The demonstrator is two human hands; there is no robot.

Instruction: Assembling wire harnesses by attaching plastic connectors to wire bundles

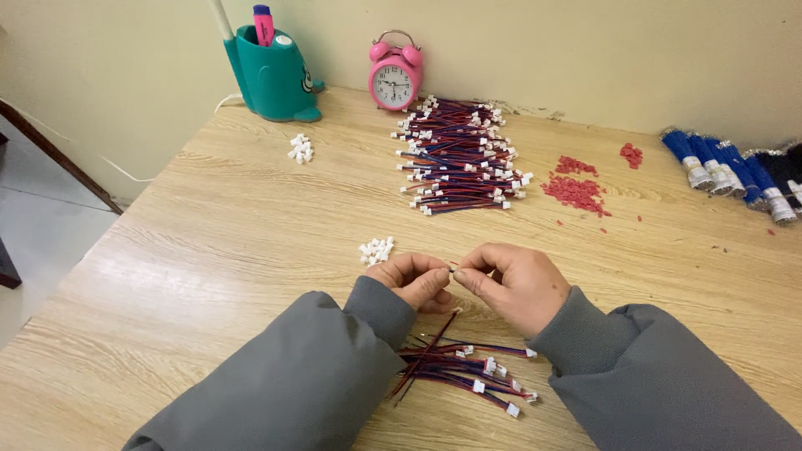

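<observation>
I am pinching a wire end (452,269) between both hands, left hand (411,280) and right hand (511,284), seating a connector; next calls for a steady push.

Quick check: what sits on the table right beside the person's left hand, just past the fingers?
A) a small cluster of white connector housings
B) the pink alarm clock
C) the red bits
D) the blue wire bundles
A: a small cluster of white connector housings lies just beyond the left hand; the clock stands far back by the wall.
</observation>
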